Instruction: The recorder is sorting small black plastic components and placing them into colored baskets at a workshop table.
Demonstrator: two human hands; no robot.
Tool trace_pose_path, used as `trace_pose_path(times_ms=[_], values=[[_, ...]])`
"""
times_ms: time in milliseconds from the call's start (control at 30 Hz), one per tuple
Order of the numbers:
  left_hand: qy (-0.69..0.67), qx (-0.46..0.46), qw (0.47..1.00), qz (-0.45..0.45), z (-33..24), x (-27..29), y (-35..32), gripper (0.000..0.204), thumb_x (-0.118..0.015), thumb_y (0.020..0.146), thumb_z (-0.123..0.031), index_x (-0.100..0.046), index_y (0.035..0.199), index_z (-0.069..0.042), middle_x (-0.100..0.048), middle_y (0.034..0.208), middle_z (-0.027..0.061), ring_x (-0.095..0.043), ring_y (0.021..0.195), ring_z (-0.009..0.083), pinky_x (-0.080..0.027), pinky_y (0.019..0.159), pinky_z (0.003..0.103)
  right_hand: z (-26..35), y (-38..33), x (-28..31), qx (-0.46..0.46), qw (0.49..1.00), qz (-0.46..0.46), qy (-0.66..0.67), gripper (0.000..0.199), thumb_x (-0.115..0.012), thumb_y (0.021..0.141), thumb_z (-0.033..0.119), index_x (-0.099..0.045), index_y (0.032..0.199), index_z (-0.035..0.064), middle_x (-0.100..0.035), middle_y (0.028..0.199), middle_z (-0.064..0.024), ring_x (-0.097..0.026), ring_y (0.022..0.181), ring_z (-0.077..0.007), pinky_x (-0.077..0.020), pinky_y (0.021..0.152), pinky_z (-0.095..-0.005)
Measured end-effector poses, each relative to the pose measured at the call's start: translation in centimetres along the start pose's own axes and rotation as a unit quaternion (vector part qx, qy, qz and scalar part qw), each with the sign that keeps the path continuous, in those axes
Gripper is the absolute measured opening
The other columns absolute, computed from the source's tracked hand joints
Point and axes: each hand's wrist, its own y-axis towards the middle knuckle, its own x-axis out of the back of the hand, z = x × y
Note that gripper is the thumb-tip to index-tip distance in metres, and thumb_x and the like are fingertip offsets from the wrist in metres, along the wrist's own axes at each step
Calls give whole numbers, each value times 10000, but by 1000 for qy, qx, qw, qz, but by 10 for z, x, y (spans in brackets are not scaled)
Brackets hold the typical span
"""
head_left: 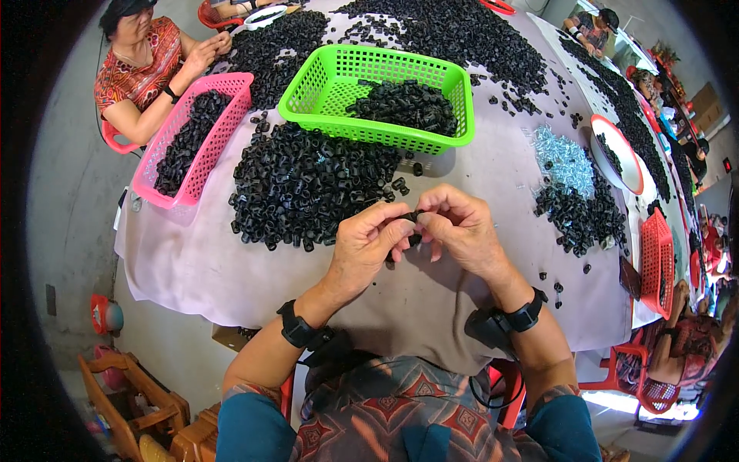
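A long table (215, 269) with a pale cloth carries everything. On it lie a big heap of small black parts (308, 185), a green basket (308, 85) and a pink basket (231, 88) holding more such parts, a pile of shiny clear pieces (563, 158), a second black heap (581, 215) and a red-rimmed round tray (633, 173).

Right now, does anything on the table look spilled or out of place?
A few black parts lie scattered by the right table edge, apart from the main pile. Otherwise nothing stands out; both baskets sit upright.
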Motion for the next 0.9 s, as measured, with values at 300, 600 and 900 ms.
trace_pose_path(times_ms=[300, 600, 900], values=[[56, -84, 995, 5, 7, 1, 0, 216, -550, 898, -30, -582, 1104, 27, -555, 846, 55, -540, 607, 76, -449, 493, 194, -5, -1, -4, 16, 1000, -20, -10, 89, -542, 834, -3, -556, 915, 32, -579, 775, 15, -537, 642, -15, -473, 468, -173], [31, -10, 999, 7, 2, -1, -1, 220, -512, 920, -48, -568, 1116, 35, -558, 825, 59, -533, 589, 76, -434, 489, 190, -1, 0, 2, -6, 999, -24, -41, 50, -545, 823, -3, -555, 862, 26, -575, 755, 22, -540, 634, -17, -479, 473, -177], [73, -11, 997, 12, 3, 0, -1, 241, -501, 918, -19, -557, 1148, 28, -594, 866, 70, -557, 686, 92, -482, 586, 210, -1, 1, 4, 2, 998, -3, -65, 52, -528, 831, -7, -558, 869, 13, -578, 733, 12, -552, 615, -27, -493, 482, -187]])
